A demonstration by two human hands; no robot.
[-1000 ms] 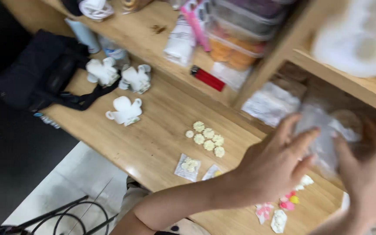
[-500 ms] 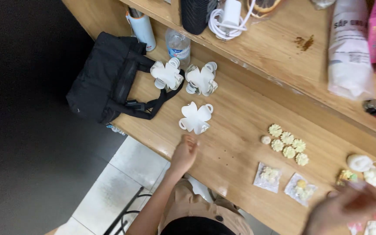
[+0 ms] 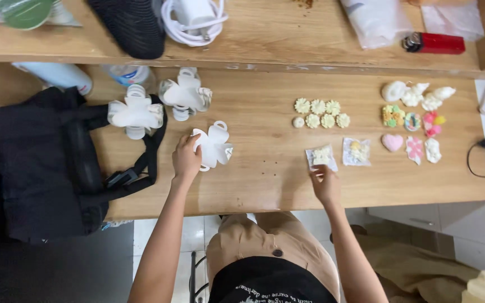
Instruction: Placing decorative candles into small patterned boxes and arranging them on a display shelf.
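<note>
Since before, left hand (image 3: 186, 159) now grasps the white flower-shaped plastic mould (image 3: 213, 146), lobes spreading rightward; right hand (image 3: 324, 182) pinches the small clear packet (image 3: 321, 157) just above it.

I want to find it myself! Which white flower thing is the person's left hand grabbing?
Look at the wooden table, just right of the black bag. Three white flower-shaped moulds lie there; the left hand holds the white mould nearest the person. The other two moulds lie farther back, untouched.
</note>
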